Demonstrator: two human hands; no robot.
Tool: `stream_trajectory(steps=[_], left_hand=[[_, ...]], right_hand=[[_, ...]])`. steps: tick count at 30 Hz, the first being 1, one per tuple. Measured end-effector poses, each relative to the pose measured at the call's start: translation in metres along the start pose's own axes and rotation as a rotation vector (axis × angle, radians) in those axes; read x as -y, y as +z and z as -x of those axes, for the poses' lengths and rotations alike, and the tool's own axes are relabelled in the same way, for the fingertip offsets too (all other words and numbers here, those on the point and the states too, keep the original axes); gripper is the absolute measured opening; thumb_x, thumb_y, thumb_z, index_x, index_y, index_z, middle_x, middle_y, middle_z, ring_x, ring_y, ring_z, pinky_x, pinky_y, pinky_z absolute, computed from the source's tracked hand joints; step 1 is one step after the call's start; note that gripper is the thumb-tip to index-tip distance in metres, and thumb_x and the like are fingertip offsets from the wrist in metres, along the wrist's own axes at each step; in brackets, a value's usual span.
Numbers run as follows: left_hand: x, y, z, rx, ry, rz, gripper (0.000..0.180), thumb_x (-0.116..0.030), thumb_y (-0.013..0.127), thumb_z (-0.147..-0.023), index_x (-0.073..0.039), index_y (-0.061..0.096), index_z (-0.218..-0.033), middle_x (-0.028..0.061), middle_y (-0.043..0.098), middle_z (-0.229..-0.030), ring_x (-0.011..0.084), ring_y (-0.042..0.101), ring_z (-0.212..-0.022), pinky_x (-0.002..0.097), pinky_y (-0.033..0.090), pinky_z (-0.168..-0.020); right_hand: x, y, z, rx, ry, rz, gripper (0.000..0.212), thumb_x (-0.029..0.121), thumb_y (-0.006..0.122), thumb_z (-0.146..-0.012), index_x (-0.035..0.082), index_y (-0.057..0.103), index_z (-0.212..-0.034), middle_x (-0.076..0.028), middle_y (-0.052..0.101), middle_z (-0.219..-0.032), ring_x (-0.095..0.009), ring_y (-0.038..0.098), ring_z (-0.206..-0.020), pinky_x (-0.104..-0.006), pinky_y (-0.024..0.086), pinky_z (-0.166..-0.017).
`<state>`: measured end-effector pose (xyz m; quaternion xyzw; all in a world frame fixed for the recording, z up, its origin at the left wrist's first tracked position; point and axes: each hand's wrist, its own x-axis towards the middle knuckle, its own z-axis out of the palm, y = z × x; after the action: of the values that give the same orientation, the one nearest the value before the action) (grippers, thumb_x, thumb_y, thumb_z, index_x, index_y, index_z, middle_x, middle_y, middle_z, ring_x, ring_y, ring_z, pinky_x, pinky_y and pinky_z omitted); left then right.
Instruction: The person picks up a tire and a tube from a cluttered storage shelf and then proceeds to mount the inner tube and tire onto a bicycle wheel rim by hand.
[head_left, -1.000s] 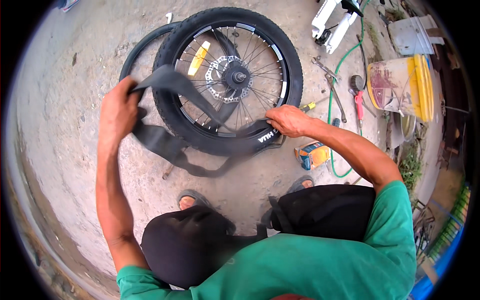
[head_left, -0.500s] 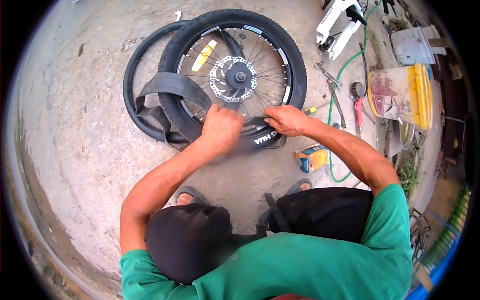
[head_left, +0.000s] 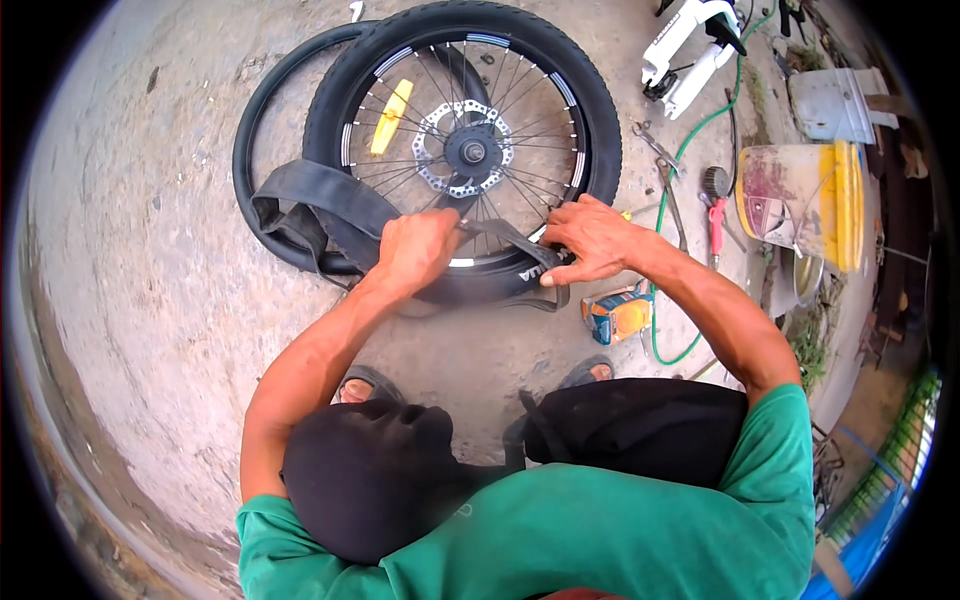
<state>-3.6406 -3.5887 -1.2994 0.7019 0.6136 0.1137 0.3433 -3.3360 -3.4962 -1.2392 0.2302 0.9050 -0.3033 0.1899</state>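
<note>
Concrete floor point(head_left: 150, 300). Strip point(head_left: 330, 188) drapes over the tire point(head_left: 597, 130): likely light, limp, grippy; best held across its width. Your left hand point(head_left: 418, 248) clutches it; right hand point(head_left: 598, 238) beside, thumb spread from fingers.

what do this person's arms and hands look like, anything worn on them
The left hand and right hand are bare, with no gloves or wristbands in sight. Both forearms are uncovered, and the short sleeves above them are green.
</note>
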Motion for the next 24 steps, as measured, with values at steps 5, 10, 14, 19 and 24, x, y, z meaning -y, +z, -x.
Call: stream_trajectory(steps=[5, 10, 14, 19, 24], left_hand=[[-0.007, -0.022, 0.0, 0.182, -0.013, 0.158, 0.03, -0.037, 0.069, -0.099, -0.007, 0.074, -0.101, 0.0214, 0.076, -0.094, 0.0459, 0.072, -0.093, 0.0583, 0.055, -0.083], [-0.06, 0.002, 0.01, 0.166, 0.21, 0.249, 0.022, -0.028, 0.071, -0.098, -0.007, 0.073, -0.104, 0.0247, 0.072, -0.089, 0.0469, 0.07, -0.088, 0.0559, 0.054, -0.077], [-0.04, 0.014, 0.009, -0.051, 0.252, 0.1, 0.021, -0.024, 0.074, -0.094, -0.006, 0.073, -0.105, 0.0206, 0.072, -0.097, 0.0442, 0.07, -0.095, 0.0546, 0.055, -0.08], [-0.027, 0.02, 0.018, 0.018, 0.15, 0.027, 0.021, -0.024, 0.075, -0.094, -0.005, 0.071, -0.101, 0.0195, 0.071, -0.099, 0.0435, 0.07, -0.096, 0.0546, 0.055, -0.08], [-0.027, 0.023, 0.024, -0.004, 0.148, 0.056, 0.025, -0.028, 0.074, -0.097, -0.004, 0.07, -0.1, 0.0208, 0.072, -0.097, 0.0461, 0.071, -0.091, 0.0569, 0.056, -0.077]], right_hand=[[0.006, -0.005, -0.013, 0.016, 0.079, -0.346, 0.078, 0.063, 0.065, -0.093, -0.002, 0.067, -0.136, -0.023, 0.077, -0.112, -0.042, 0.074, -0.101, -0.0513, 0.056, -0.09], [0.035, -0.007, -0.023, -0.033, 0.059, -0.515, 0.067, 0.039, 0.074, -0.088, 0.0, 0.063, -0.141, -0.023, 0.074, -0.114, -0.038, 0.072, -0.108, -0.048, 0.055, -0.096], [0.045, 0.014, -0.033, -0.161, 0.08, -0.481, 0.047, 0.025, 0.068, -0.086, 0.0, 0.066, -0.125, -0.024, 0.073, -0.113, -0.044, 0.069, -0.11, -0.051, 0.054, -0.096], [0.049, 0.008, -0.027, -0.094, 0.118, -0.307, 0.033, 0.023, 0.066, -0.086, 0.001, 0.069, -0.111, -0.022, 0.074, -0.111, -0.045, 0.069, -0.11, -0.054, 0.053, -0.095], [0.036, 0.019, -0.026, -0.05, 0.169, -0.093, 0.025, 0.029, 0.063, -0.097, 0.007, 0.073, -0.102, -0.022, 0.077, -0.099, -0.045, 0.073, -0.097, -0.0583, 0.054, -0.092]])
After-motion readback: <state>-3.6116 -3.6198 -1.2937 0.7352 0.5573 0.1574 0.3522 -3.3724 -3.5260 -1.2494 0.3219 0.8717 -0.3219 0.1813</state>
